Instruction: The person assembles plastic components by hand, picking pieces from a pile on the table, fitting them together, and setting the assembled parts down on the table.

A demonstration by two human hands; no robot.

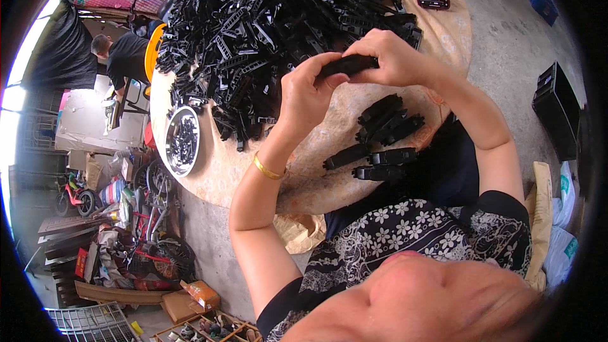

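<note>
Small-parts dish (far left): a pale round dish [181,173] holds loose small pieces [184,141] at the left edge of the cloth-covered round surface [221,174]; a supply yet to be used, by its look.

Main heap (left to centre): black plastic parts [272,22] lie tangled in a broad mound over the far side of the surface; judged by bulk, by far the larger share is left to handle.

Left fingers: the left hand [305,92] grips the near-left end of the piece, index finger curved over it and thumb against its near side.

Piece in hand (centre): an elongated black block [350,66] is held above the surface, between both hands, just in front of the heap; details of its near face are too dark to read.

Set-apart group (right of centre): a few elongated black blocks [392,156] lie near the person, well apart from the heap, some overlapping; probably the finished portion, hence an early stage.

Right fingers: the right hand [394,57] is closed around the block's right end, fingers bent over its top.
</note>
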